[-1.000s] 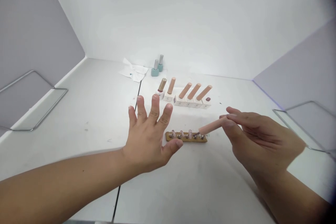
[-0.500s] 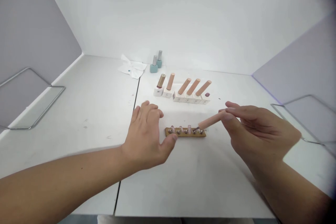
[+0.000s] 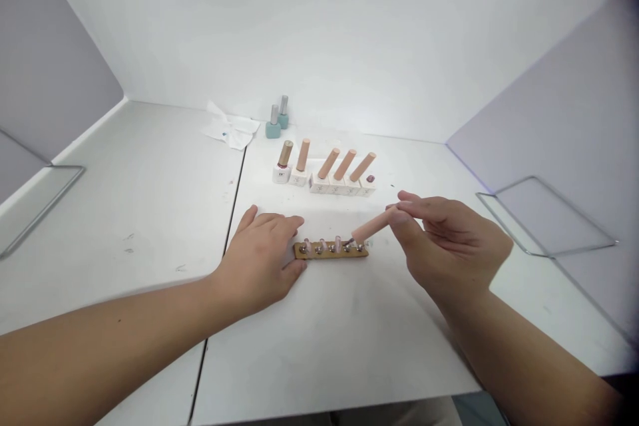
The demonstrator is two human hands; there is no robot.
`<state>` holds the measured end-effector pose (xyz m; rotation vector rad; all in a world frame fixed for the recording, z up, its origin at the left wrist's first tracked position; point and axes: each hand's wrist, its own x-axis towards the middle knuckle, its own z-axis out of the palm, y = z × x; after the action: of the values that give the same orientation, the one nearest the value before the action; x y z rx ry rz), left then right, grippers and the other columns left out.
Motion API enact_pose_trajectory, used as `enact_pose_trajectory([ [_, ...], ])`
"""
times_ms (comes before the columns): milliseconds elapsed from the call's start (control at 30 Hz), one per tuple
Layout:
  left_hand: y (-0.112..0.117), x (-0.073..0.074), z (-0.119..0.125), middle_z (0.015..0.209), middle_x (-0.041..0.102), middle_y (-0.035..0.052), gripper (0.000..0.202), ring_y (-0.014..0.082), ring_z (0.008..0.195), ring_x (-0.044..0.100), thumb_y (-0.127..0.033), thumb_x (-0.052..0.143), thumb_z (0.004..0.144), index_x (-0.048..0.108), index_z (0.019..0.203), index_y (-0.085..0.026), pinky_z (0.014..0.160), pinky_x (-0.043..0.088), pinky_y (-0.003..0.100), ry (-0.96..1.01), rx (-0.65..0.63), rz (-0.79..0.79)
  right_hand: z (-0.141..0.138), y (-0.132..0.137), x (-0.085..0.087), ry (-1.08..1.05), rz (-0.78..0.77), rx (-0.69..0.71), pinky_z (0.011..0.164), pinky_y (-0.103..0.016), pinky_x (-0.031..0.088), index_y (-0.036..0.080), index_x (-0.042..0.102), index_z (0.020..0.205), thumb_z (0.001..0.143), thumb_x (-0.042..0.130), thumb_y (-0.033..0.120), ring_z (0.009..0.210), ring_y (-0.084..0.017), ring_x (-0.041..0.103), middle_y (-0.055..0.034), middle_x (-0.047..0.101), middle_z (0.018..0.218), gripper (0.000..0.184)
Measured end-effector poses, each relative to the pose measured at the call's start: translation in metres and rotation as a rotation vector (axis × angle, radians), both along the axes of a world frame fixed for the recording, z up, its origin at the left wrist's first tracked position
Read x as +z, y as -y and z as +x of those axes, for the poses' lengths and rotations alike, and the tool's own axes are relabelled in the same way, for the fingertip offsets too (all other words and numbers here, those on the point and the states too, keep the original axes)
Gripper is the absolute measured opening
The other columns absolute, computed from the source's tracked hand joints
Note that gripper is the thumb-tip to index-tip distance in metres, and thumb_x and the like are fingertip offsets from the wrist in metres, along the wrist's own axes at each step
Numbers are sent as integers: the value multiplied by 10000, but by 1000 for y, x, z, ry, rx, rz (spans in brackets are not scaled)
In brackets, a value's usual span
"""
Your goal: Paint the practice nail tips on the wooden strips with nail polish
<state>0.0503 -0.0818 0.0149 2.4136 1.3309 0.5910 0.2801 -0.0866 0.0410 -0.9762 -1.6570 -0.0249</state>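
Left hand (image 3: 259,256) lies flat on the table (image 3: 349,333), fingers together, fingertips and thumb against the left end of the wooden strip (image 3: 324,253). Right hand (image 3: 449,243) pinches the peach brush handle (image 3: 372,227) between thumb and fingertips, bristle end down on the strip's right part. Behind it stands a row of polish bottles (image 3: 329,174), then two teal bottles (image 3: 276,122) and a crumpled tissue (image 3: 230,131).

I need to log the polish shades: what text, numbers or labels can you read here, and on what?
Label on the leftmost nail polish bottle: a dark mark, perhaps a number, too small to read.
Fronts of the white square bottles: faint marks, too blurred to read.
Teal bottles, wooden strip, brush cap in the right hand: no text shows.
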Motion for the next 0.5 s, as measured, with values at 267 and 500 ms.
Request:
enact_pose_trajectory([
  [267,-2,3,1,988,687,23,326,237,1018,597,-197,535,791,535,1117,-219,1076,257,562,36,-18,-5,-7,0,1,-33,-7,-24,858,-467,554,296,655,882,752,649,109,563,-168,665,84,682,582,228],
  [500,0,3,0,1059,656,53,464,249,1066,576,-218,557,744,480,1200,-192,1102,225,569,45,-17,4,-6,-3,0,-52,-6,-48,869,-471,550,295,667,870,745,657,98,588,-171,675,78,687,591,234],
])
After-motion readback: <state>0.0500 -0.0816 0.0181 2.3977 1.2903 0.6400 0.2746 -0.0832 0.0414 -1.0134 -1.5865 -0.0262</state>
